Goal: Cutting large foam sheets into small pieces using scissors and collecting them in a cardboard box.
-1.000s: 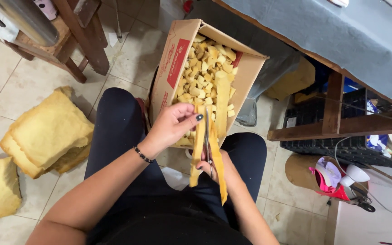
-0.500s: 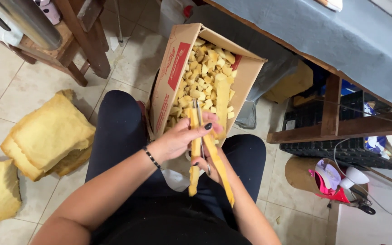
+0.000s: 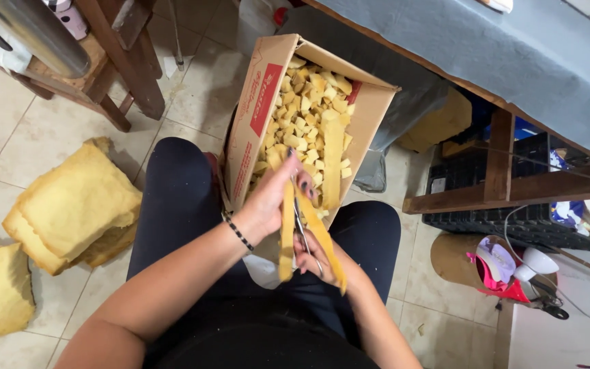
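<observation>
The left hand [image 3: 268,205] is pinching two long yellow foam strips [image 3: 287,236] with closed fingers, dangling toward 6 o'clock. The right hand [image 3: 317,258] is gripping scissors [image 3: 302,229] between them, below the cardboard box [image 3: 250,116] of foam cubes.

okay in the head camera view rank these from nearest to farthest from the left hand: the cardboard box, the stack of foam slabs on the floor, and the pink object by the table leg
From the left hand:
1. Cardboard box, directly ahead, beside the fingers.
2. Stack of foam slabs, on the floor to the left.
3. Pink object, on the floor far right.
</observation>
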